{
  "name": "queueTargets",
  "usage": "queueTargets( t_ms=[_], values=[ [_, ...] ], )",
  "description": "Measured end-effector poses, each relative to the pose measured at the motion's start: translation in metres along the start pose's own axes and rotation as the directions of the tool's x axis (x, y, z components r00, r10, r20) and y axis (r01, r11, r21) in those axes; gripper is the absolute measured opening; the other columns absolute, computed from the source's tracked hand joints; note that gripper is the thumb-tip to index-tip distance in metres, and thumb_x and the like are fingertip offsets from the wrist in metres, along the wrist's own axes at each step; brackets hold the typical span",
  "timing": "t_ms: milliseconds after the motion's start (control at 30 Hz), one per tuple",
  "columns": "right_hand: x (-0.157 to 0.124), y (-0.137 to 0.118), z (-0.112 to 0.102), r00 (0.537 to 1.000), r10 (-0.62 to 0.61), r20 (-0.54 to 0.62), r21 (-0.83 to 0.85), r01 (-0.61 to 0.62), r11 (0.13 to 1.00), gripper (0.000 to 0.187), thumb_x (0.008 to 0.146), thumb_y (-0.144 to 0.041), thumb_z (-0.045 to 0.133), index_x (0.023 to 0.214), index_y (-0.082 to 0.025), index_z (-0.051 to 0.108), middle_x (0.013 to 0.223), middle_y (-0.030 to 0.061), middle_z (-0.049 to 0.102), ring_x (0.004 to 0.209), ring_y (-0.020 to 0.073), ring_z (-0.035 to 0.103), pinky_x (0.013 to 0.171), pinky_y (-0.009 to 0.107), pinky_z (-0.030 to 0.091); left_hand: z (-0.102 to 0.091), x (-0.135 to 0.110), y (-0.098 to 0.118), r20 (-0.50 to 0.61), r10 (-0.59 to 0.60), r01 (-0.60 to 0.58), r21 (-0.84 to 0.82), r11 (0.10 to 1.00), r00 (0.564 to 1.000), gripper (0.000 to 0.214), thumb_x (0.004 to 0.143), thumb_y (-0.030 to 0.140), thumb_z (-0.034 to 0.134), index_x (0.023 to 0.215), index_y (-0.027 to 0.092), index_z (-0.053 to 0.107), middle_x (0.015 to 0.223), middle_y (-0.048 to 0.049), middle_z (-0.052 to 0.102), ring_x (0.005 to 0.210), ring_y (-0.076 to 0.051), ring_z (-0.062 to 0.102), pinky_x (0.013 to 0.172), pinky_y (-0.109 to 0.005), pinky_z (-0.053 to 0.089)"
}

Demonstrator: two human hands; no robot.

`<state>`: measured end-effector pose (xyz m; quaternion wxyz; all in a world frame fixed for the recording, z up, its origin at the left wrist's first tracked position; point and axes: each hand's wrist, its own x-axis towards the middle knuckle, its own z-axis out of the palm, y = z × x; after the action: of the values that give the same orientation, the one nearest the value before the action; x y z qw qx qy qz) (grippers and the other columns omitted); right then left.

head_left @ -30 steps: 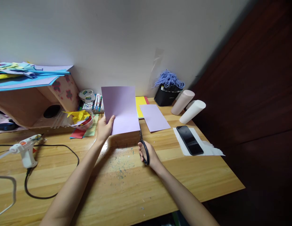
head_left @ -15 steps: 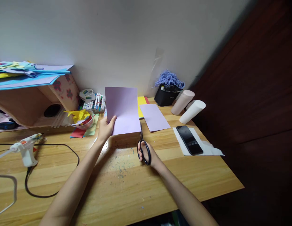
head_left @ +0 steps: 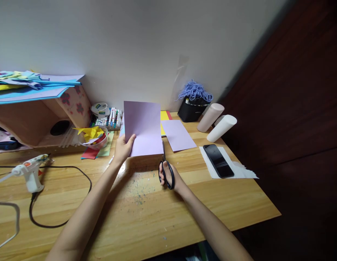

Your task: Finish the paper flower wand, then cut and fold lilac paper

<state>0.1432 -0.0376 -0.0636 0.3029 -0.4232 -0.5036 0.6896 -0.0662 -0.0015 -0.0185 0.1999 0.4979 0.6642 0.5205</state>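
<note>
My left hand (head_left: 123, 148) grips the left edge of a lilac sheet of paper (head_left: 145, 132), thumb on top. The sheet is held above the table and bends upward at its far part. In my right hand (head_left: 171, 177) is a pair of black-handled scissors (head_left: 173, 177), fingers through the loops. Its blades point away from me at the near right corner of the sheet; whether they touch the paper I cannot tell. A second lilac sheet (head_left: 178, 135) lies flat on the table just to the right, partly over a yellow sheet (head_left: 164, 116).
A glue gun (head_left: 33, 172) with its black cord lies at left, near a bowl of paper scraps (head_left: 94, 137) and a pink box (head_left: 75, 112). Markers (head_left: 113, 117) stand behind. At right are a phone (head_left: 218, 161), two cylinders (head_left: 222, 128) and a black holder (head_left: 192, 110) with blue yarn.
The held lilac sheet has shifted slightly to the right, and its far part leans a little differently. My right hand and the scissors have hardly moved.
</note>
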Motion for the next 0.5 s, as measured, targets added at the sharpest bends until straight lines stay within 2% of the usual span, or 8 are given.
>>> queueTargets(
  t_ms=[200, 400, 500],
  values=[
    [0.0017, -0.0023, 0.0017, 0.998, 0.028, -0.053, -0.015, -0.029, 0.999, 0.063, 0.057, -0.082, 0.037, 0.064, -0.019, 0.039, 0.039, -0.0099, 0.037, 0.027, 0.0055, 0.038, 0.028, 0.017, 0.031, 0.0006, -0.0020, 0.0027, 0.007, -0.021, 0.021, -0.002, 1.000, 1.000, 0.035, 0.074, 0.045, 0.053, 0.082, 0.012, 0.062, 0.077, -0.0046, 0.063, 0.073, -0.020, 0.057, 0.067, -0.029, 0.046],
    [0.0006, 0.0000, -0.0016, 0.996, -0.016, -0.091, -0.097, 0.007, 0.995, 0.058, 0.065, -0.076, 0.040, 0.065, -0.018, 0.040, 0.040, -0.0094, 0.038, 0.027, 0.0048, 0.040, 0.028, 0.015, 0.030, 0.0007, -0.0012, 0.0009, 0.005, -0.047, 0.048, -0.013, 0.999, 0.999, 0.035, 0.073, 0.045, 0.053, 0.082, 0.012, 0.061, 0.076, -0.0045, 0.063, 0.072, -0.020, 0.057, 0.066, -0.029, 0.045],
    [0.0007, 0.0018, -0.0023, 0.997, -0.019, -0.076, -0.087, 0.013, 0.996, 0.058, 0.064, -0.077, 0.039, 0.066, -0.018, 0.041, 0.040, -0.0093, 0.038, 0.027, 0.0051, 0.040, 0.028, 0.015, 0.030, 0.0007, -0.0008, -0.0003, 0.008, -0.045, 0.045, -0.021, 0.999, 0.999, 0.036, 0.073, 0.046, 0.053, 0.083, 0.012, 0.061, 0.076, -0.0047, 0.063, 0.073, -0.020, 0.057, 0.068, -0.030, 0.046]
  ],
)
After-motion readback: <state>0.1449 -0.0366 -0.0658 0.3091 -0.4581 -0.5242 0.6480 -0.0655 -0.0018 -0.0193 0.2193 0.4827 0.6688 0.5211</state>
